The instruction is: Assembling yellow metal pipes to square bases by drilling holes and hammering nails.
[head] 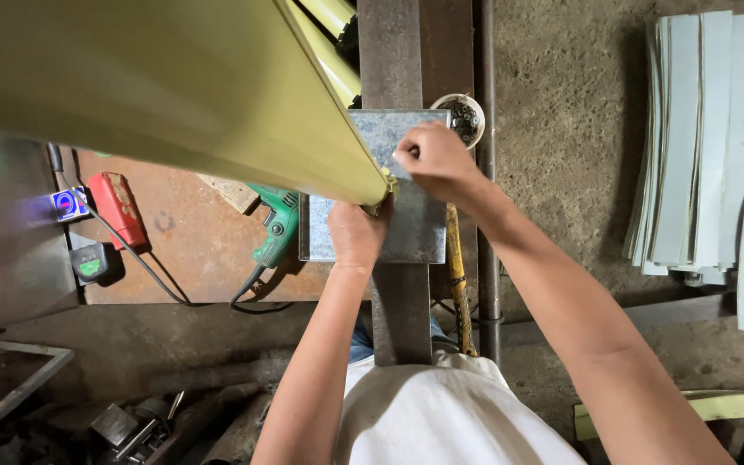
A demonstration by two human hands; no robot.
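Head view, looking down. L hand (356, 234) curled shut at the tip of a big yellow-green sheet-metal cone (174, 86), gripping its narrow end where it meets a galvanized steel plate (406, 228). R hand (434, 159) fingers pinched together, pressing on the plate's upper part right beside the cone tip; can't tell if it holds anything small.

Plate lies flat across a rusty steel beam (399, 319) running up-down through mid frame. Small white bowl (465, 116) w/ dark bits sits just past the plate's top-right corner. Yellow-handled tool (458, 284) lies along the beam's right edge, partly under the plate.

Left of plate: green power drill (275, 226) on a rusty tabletop (182, 258), cord trailing off; red tool (119, 208) and a small black-green device (90, 263) further left. Far right, on the concrete floor (561, 129): stack of pale metal strips (699, 146).
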